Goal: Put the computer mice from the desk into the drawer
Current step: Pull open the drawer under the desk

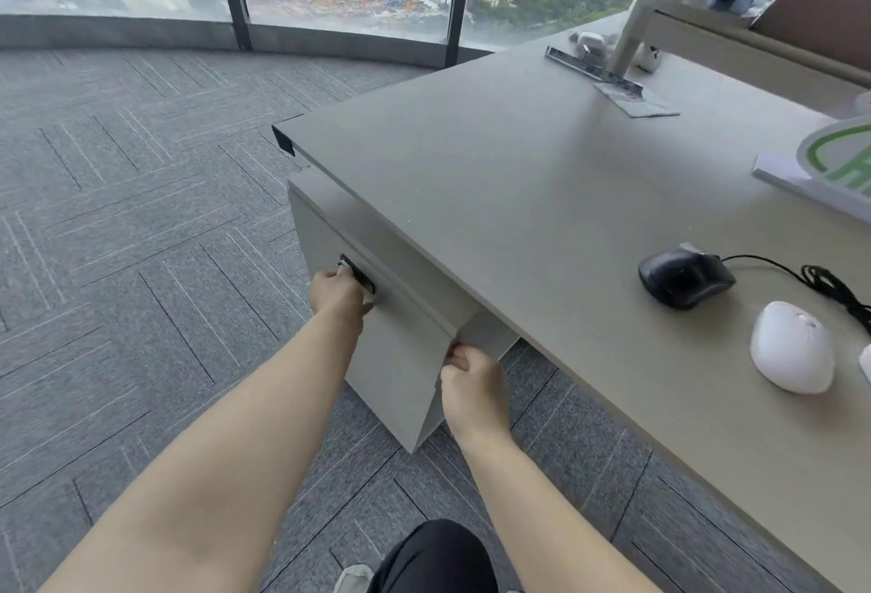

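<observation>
A grey drawer (396, 357) hangs under the desk's near left corner, pulled out a little. My left hand (338, 291) grips its dark handle (360, 279) on the front panel. My right hand (473, 385) is closed around the drawer front's right edge. On the grey desk (495, 196) at the right lie a black wired mouse (683, 279) and, nearer to me, a white mouse (792, 347). Both mice are untouched, well to the right of my hands. The drawer's inside is hidden.
The black mouse's cable (829, 286) coils toward the right edge. A white and green sign (834, 163) stands behind the mice. A white shelf riser (627, 41), a metal strip, a card and small white items sit at the desk's far end. Grey carpet (141, 215) lies left.
</observation>
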Demonstrator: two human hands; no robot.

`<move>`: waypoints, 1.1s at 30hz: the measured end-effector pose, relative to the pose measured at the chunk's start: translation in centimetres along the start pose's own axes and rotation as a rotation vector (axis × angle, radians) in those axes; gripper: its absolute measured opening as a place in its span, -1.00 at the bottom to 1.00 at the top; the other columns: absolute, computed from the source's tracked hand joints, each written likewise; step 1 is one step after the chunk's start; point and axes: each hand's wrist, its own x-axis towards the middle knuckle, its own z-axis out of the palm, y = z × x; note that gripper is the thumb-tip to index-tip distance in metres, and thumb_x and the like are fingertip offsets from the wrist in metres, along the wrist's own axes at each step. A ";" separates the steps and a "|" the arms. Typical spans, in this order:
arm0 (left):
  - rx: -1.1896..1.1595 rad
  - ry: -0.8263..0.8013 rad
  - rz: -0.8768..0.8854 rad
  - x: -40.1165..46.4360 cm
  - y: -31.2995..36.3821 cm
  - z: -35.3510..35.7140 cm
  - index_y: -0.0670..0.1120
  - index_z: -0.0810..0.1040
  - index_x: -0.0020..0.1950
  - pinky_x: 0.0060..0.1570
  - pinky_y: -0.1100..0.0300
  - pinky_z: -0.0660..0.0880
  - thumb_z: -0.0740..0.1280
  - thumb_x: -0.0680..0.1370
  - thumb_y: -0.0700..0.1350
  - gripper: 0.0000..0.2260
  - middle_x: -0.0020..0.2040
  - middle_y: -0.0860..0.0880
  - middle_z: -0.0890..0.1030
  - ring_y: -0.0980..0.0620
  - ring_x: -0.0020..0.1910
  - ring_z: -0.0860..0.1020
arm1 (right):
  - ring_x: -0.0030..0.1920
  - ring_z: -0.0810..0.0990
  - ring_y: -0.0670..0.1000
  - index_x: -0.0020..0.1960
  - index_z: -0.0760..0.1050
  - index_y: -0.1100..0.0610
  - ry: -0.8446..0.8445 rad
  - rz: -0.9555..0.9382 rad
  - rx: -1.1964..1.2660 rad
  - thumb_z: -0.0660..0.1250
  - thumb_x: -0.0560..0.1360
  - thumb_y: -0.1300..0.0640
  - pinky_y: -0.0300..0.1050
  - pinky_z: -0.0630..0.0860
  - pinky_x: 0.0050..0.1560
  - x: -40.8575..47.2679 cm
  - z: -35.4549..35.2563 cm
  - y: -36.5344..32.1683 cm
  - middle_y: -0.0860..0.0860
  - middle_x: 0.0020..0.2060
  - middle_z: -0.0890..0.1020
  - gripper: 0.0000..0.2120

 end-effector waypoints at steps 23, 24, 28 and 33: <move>-0.085 0.138 0.007 -5.1 -2.1 -29.0 -0.21 0.51 0.18 -0.38 0.08 0.52 0.19 0.62 -0.13 -0.77 0.11 -0.15 0.65 -0.10 0.01 0.60 | -0.11 0.63 0.00 0.00 0.67 0.09 -0.807 -0.056 -0.005 0.16 0.48 0.30 -0.14 0.55 -0.18 -15.9 9.5 2.3 0.10 0.02 0.71 -0.68; -0.081 0.146 0.011 -5.1 -2.2 -29.6 -0.22 0.52 0.22 -0.39 0.09 0.52 0.19 0.61 -0.12 -0.74 0.12 -0.16 0.65 -0.10 0.01 0.61 | -0.10 0.64 0.00 0.03 0.67 0.10 -0.817 -0.064 -0.021 0.17 0.47 0.28 -0.13 0.56 -0.17 -16.2 9.9 2.3 0.09 0.02 0.71 -0.67; -0.071 0.141 0.021 -5.3 -2.4 -31.2 -0.21 0.52 0.23 -0.42 0.11 0.53 0.20 0.61 -0.11 -0.73 0.09 -0.14 0.66 -0.10 0.00 0.62 | -0.12 0.65 -0.01 0.10 0.66 0.12 -0.834 -0.103 -0.074 0.17 0.45 0.26 -0.12 0.56 -0.17 -17.2 10.4 2.2 0.06 0.05 0.70 -0.64; 0.230 0.316 0.125 -7.4 -0.9 -31.8 -0.26 0.47 0.18 -0.04 -0.17 0.54 0.15 0.53 -0.12 -0.69 0.17 -0.33 0.57 -0.30 -0.03 0.59 | -0.20 0.60 -0.02 0.14 0.62 0.17 -0.750 -0.159 -0.030 0.19 0.51 0.28 -0.15 0.49 -0.22 -17.9 8.9 1.0 0.09 0.04 0.70 -0.70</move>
